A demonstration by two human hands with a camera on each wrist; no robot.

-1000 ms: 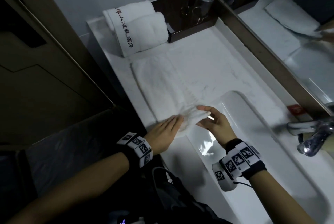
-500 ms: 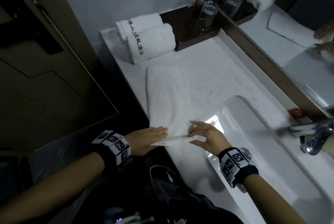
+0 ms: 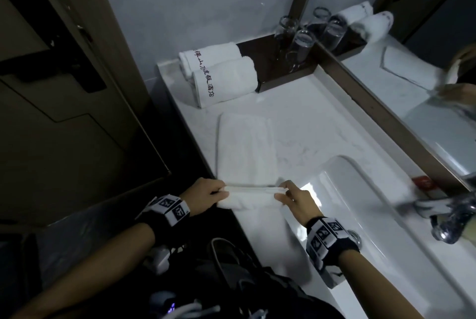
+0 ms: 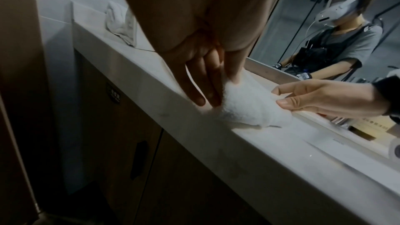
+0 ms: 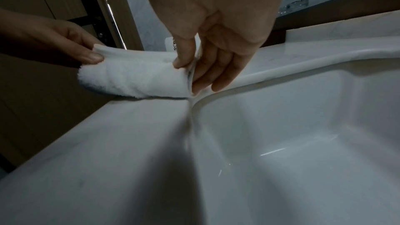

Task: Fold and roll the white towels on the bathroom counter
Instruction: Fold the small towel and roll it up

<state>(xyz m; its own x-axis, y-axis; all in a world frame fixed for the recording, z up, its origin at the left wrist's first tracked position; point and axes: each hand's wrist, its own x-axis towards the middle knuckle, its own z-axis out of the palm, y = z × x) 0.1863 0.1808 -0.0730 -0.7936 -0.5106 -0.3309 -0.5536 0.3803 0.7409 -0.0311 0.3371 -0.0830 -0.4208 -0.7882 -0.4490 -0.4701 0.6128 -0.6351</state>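
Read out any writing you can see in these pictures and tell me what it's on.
"禅山" then "度假酒店", with one unclear character between: dark embroidery along the edge of the two rolled towels at the back of the counter.
Red tag beside the mirror: too small to read.
Dark label on the cabinet front: blurred, unreadable.

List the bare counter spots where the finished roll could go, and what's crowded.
Free: marble counter between the flat towel, mirror frame and sink. Also the front strip beside the sink. Crowded: back corner, with two rolled towels against the dark tray holding glasses. Both hands, left hand and right hand, hold the roll's ends.
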